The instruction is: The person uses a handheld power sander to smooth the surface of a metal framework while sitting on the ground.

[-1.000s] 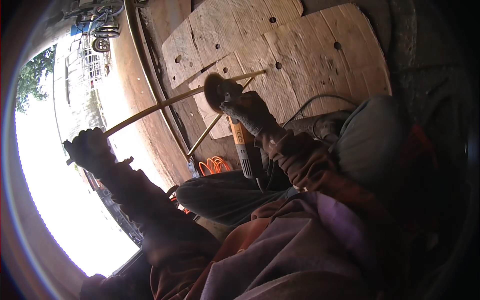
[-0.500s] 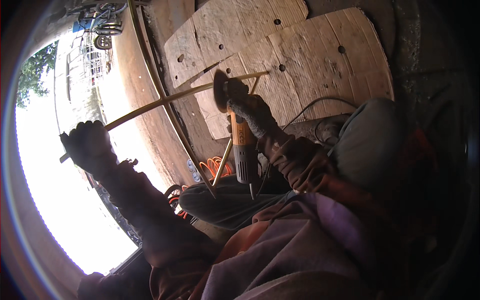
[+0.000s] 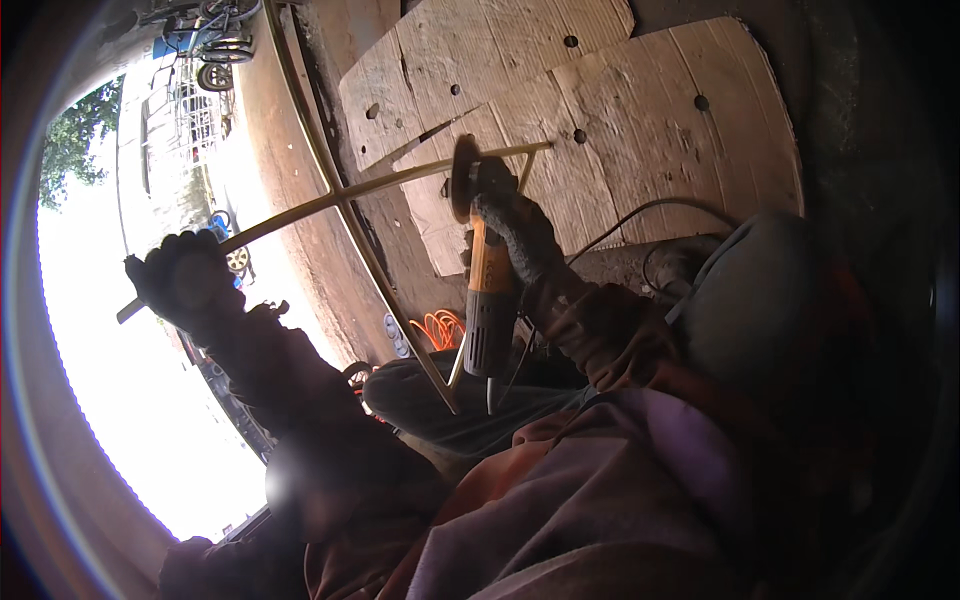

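My gloved left hand (image 3: 185, 278) is wrapped round the left end of a metal frame (image 3: 395, 178) made of thin bars that cross and meet at an angle. In my gloved right hand (image 3: 518, 232) is an orange and grey angle grinder (image 3: 490, 300), its body hanging down toward my lap. The grinder's round disc (image 3: 463, 178) stands edge-on at the crossbar, right of where the bars cross. Whether the disc touches the bar I cannot tell. The frame's lower corner (image 3: 452, 405) lies over my leg.
Worn wooden boards (image 3: 640, 130) with several holes lie beyond the frame. A dark cable (image 3: 660, 203) curves from the grinder's side past my right knee (image 3: 760, 290). Coiled orange cord (image 3: 438, 328) lies near my left leg. Bicycles (image 3: 222, 50) stand far off at upper left, by bright daylight.
The grinder's lower end has swung slightly left while its disc shows a little further right. My view has shifted a bit, and a blue wheeled thing now shows beyond my left hand.
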`<move>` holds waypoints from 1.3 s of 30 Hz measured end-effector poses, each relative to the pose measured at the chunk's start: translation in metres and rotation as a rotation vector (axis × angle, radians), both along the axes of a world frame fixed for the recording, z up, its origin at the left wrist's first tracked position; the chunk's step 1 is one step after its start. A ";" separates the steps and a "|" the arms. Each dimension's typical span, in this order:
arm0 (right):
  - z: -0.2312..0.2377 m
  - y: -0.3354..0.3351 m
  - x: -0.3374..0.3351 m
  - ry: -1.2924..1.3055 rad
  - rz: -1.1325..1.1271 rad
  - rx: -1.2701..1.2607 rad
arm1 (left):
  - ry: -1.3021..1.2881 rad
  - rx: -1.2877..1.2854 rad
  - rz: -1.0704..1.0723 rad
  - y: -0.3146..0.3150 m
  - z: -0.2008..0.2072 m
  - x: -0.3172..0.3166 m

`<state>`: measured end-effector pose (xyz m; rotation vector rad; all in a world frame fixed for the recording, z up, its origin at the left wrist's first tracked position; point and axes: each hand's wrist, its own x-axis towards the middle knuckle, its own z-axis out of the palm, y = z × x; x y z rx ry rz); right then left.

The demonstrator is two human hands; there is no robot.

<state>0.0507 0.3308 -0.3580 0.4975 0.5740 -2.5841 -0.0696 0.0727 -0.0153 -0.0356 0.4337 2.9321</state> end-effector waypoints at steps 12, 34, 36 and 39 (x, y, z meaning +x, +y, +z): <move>0.012 0.021 0.004 -0.343 0.002 -0.481 | 0.156 -1.461 0.342 0.061 -0.012 0.019; -0.030 -0.002 0.001 -0.297 -0.127 -0.569 | 0.349 -1.464 -0.103 0.023 0.010 -0.014; 0.004 -0.002 0.008 -0.290 -0.141 -0.370 | 0.345 -1.406 -0.054 0.043 0.001 -0.010; 0.036 -0.007 0.002 0.131 -0.109 -0.041 | 0.367 -1.326 0.025 0.078 -0.009 -0.008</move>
